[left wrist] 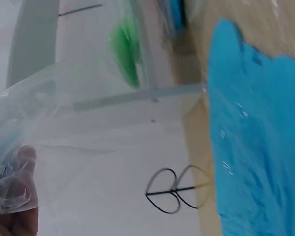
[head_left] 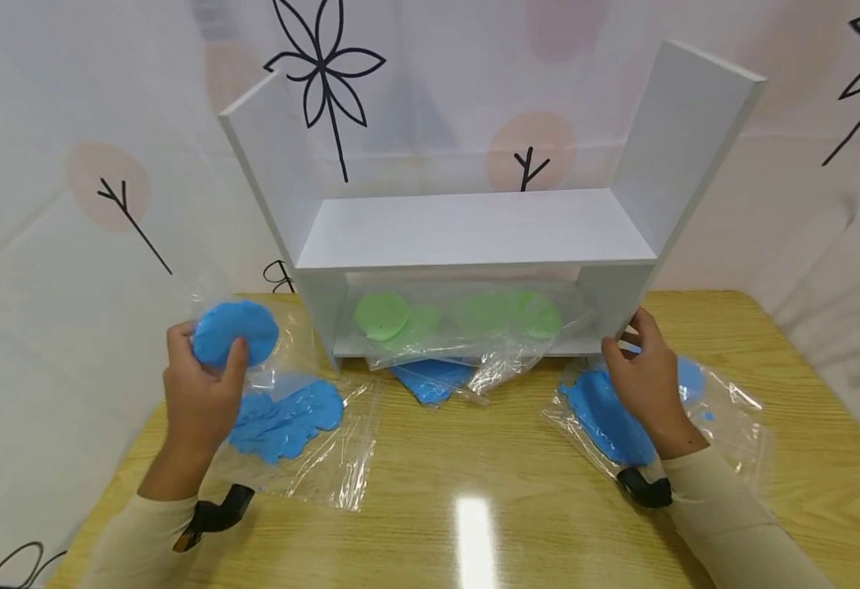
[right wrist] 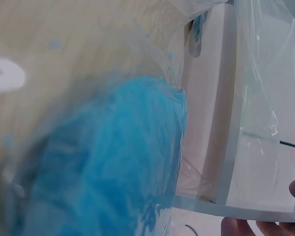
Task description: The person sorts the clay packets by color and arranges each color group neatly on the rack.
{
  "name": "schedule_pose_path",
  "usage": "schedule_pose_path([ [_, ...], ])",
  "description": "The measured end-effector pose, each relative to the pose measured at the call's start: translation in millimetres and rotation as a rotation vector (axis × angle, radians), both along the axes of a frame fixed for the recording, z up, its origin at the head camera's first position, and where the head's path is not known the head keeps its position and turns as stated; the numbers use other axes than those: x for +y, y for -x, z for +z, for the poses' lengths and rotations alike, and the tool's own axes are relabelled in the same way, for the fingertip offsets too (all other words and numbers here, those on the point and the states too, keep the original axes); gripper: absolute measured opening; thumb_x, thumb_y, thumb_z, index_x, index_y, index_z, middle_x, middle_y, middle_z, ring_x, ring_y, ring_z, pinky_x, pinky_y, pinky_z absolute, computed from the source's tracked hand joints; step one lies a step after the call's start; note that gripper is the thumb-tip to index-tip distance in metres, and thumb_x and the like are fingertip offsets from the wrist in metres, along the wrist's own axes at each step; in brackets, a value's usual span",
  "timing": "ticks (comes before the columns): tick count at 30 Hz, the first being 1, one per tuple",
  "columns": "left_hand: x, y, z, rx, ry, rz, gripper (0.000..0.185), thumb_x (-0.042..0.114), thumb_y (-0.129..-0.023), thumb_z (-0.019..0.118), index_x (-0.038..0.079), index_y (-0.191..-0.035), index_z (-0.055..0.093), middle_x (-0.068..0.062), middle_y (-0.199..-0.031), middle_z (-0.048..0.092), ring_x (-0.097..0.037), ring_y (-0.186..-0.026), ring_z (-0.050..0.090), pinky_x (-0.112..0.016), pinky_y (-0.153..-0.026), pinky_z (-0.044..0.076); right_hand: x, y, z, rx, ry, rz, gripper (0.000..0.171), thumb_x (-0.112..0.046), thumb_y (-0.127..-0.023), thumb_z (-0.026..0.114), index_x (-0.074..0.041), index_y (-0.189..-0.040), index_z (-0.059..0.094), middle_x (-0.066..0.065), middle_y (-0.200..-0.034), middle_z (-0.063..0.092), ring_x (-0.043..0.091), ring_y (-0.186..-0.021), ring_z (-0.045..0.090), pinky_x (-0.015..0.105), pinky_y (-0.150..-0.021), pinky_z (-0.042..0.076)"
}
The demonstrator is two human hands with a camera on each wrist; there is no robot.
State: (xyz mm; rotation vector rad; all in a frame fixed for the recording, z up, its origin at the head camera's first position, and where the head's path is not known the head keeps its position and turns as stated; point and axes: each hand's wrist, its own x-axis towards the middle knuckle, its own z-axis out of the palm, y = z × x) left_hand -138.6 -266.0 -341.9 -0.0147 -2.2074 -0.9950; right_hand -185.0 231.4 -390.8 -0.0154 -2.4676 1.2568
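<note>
My left hand (head_left: 204, 397) pinches a clear plastic bag with a round blue clay-like piece (head_left: 225, 331), thumb over its face, left of the white shelf unit (head_left: 474, 229). Below, a bag with a flattened blue lump (head_left: 282, 421) lies on the table. In the left wrist view the fingers (left wrist: 25, 187) grip crumpled clear film. With thumb and fingers on either side of the panel, my right hand (head_left: 646, 388) holds the shelf's lower right side; the right wrist view shows fingers (right wrist: 273, 227) at this panel. Under that forearm lies another bagged blue lump (head_left: 610, 417).
Bagged green round pieces (head_left: 381, 316) sit in the shelf's lower compartment, the film hanging over its front edge. A blue piece (head_left: 433, 380) lies beneath that film at the front. Behind the wooden table (head_left: 459, 458) hangs a patterned white cloth (head_left: 437, 98).
</note>
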Motion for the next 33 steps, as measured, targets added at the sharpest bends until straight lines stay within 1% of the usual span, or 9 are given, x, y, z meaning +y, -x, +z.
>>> schedule_pose_path([
  [2,6.6,-3.4,4.0,0.031,-0.023,-0.02,0.046,0.015,-0.09,0.065,-0.01,-0.124,0.045,-0.02,-0.087,0.064,0.001,-0.056,0.046,-0.011,-0.051,0.04,0.2,-0.4,0.4,-0.003,0.002,0.003,0.057,-0.02,-0.101,0.05,-0.009,-0.154,0.034,0.021,-0.149,0.048,0.046,-0.122,0.058,0.008,-0.076,0.047],
  [9,31.9,-16.7,19.7,0.066,-0.08,-0.109,0.045,0.007,-0.085,0.059,-0.011,-0.123,0.045,-0.01,-0.093,0.06,-0.004,-0.057,0.041,-0.015,-0.049,0.036,-0.3,-0.9,0.2,-0.006,-0.004,0.008,0.057,-0.02,-0.101,0.049,-0.009,-0.155,0.033,0.022,-0.15,0.047,0.047,-0.121,0.058,0.033,-0.083,0.059],
  [14,45.7,-21.3,24.4,0.088,-0.101,-0.248,0.046,0.0,-0.082,0.054,-0.015,-0.125,0.044,0.007,-0.108,0.055,-0.005,-0.084,0.055,-0.007,-0.069,0.046,-0.1,-1.1,0.6,-0.008,0.001,0.013,0.057,-0.019,-0.101,0.049,-0.009,-0.155,0.033,0.022,-0.15,0.047,0.048,-0.121,0.058,0.016,-0.077,0.055],
  [16,50.0,-20.7,26.7,0.107,-0.119,-0.324,0.047,-0.003,-0.083,0.054,-0.015,-0.127,0.042,0.01,-0.114,0.055,-0.007,-0.098,0.058,-0.007,-0.078,0.049,-0.2,-1.0,0.8,-0.011,0.002,0.011,0.057,-0.018,-0.101,0.049,-0.009,-0.154,0.033,0.022,-0.15,0.047,0.048,-0.121,0.058,0.017,-0.077,0.054],
  [18,53.4,-19.7,29.2,0.125,-0.135,-0.387,0.047,-0.004,-0.084,0.054,-0.016,-0.128,0.041,0.009,-0.118,0.054,-0.009,-0.104,0.059,-0.008,-0.083,0.05,-0.7,-0.6,0.9,-0.011,0.004,0.009,0.057,-0.018,-0.101,0.049,-0.009,-0.155,0.033,0.022,-0.15,0.046,0.048,-0.121,0.058,0.033,-0.083,0.06],
  [20,56.9,-18.6,32.1,0.139,-0.154,-0.422,0.047,-0.005,-0.086,0.054,-0.016,-0.129,0.041,0.008,-0.122,0.054,-0.01,-0.108,0.059,-0.01,-0.084,0.052,-0.9,0.0,0.8,-0.008,0.006,0.01,0.057,-0.018,-0.101,0.049,-0.009,-0.155,0.032,0.022,-0.15,0.046,0.048,-0.122,0.057,0.049,-0.088,0.058],
  [23,61.6,-15.6,37.4,0.159,-0.165,-0.428,0.046,-0.004,-0.087,0.055,-0.014,-0.13,0.042,0.008,-0.124,0.053,-0.013,-0.111,0.058,-0.011,-0.087,0.052,-1.3,0.9,0.2,-0.003,0.011,0.016,0.058,-0.017,-0.101,0.048,-0.008,-0.155,0.031,0.023,-0.15,0.045,0.046,-0.124,0.056,0.061,-0.094,0.05],
  [28,71.5,-6.1,49.4,0.179,-0.185,-0.445,0.044,-0.001,-0.088,0.058,-0.005,-0.131,0.046,0.009,-0.125,0.053,-0.018,-0.114,0.057,-0.016,-0.092,0.052,-0.5,0.9,-0.4,-0.011,0.023,0.019,0.058,-0.017,-0.101,0.048,-0.008,-0.156,0.03,0.023,-0.151,0.044,0.046,-0.125,0.055,0.061,-0.095,0.05],
  [33,83.0,3.0,60.0,0.168,-0.209,-0.488,0.045,0.002,-0.091,0.058,-0.001,-0.134,0.044,0.001,-0.13,0.053,-0.022,-0.119,0.055,-0.019,-0.095,0.053,-0.1,1.0,-1.5,-0.009,0.016,0.01,0.058,-0.018,-0.101,0.048,-0.008,-0.155,0.031,0.022,-0.151,0.045,0.046,-0.125,0.056,0.06,-0.095,0.05],
])
